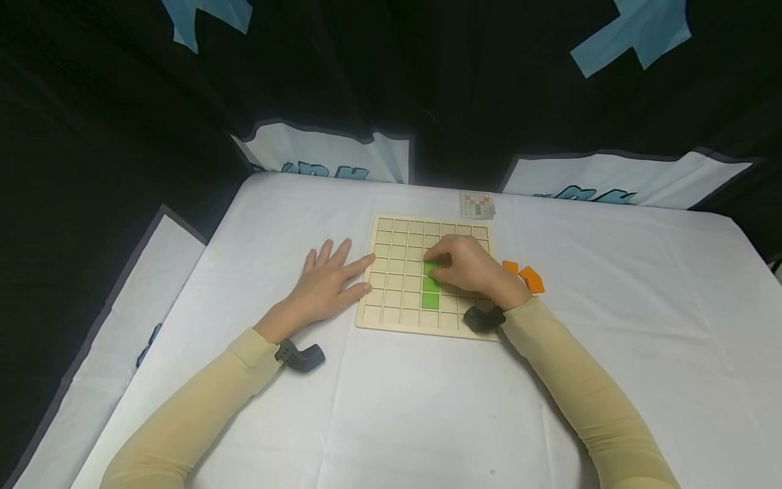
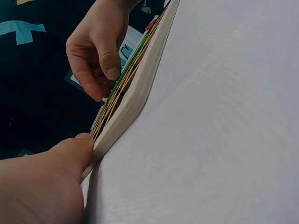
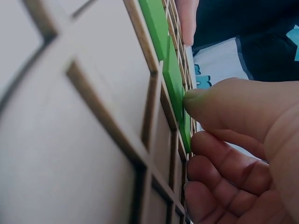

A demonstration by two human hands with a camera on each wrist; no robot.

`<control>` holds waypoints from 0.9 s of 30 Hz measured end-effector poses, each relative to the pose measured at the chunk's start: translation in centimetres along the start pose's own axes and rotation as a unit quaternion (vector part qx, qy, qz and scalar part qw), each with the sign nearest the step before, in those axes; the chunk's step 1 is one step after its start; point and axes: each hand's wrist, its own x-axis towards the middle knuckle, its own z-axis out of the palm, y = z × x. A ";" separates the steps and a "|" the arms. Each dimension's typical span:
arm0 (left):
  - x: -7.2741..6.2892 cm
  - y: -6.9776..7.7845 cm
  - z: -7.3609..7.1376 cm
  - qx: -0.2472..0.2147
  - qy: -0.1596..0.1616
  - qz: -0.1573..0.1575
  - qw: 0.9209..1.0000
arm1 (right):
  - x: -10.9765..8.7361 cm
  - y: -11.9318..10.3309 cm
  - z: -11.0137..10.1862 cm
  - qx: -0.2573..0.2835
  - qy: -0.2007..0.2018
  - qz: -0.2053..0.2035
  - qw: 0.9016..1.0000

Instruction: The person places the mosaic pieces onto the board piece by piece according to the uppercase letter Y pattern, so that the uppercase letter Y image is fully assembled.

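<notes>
A light wooden grid board [image 1: 388, 316] lies on the white table, with green square tiles [image 1: 430, 301] in a column near its middle. My right hand [image 1: 467, 265] is over the board, its thumb and curled fingers around the uppermost green tile [image 1: 430, 267], which the hand partly covers. In the right wrist view the thumb [image 3: 198, 105] meets the green tile's edge, and the fingertips are close to the grid. My left hand [image 1: 324, 284] rests flat beside the board, fingers spread; its thumb [image 2: 77, 149] touches the board's left edge.
Just right of the board are orange pieces [image 1: 533, 278], partly behind the right wrist. A small card with a printed grid pattern [image 1: 476, 205] lies beyond the far edge. Dark curtains [image 1: 464, 102] hang behind the table. Each wrist wears a black camera mount [image 1: 301, 356].
</notes>
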 end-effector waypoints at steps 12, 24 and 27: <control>0.1 0.1 -0.1 0.002 -0.004 -0.005 1.000 | -0.2 0.0 -0.1 0.014 -0.010 0.015 1.000; 0.0 0.1 -0.1 0.000 -0.006 -0.008 1.000 | -0.2 0.0 -0.1 0.016 -0.010 0.011 1.000; -0.1 0.1 -0.1 0.000 -0.005 -0.009 1.000 | -0.2 0.0 -0.1 0.016 -0.009 0.015 1.000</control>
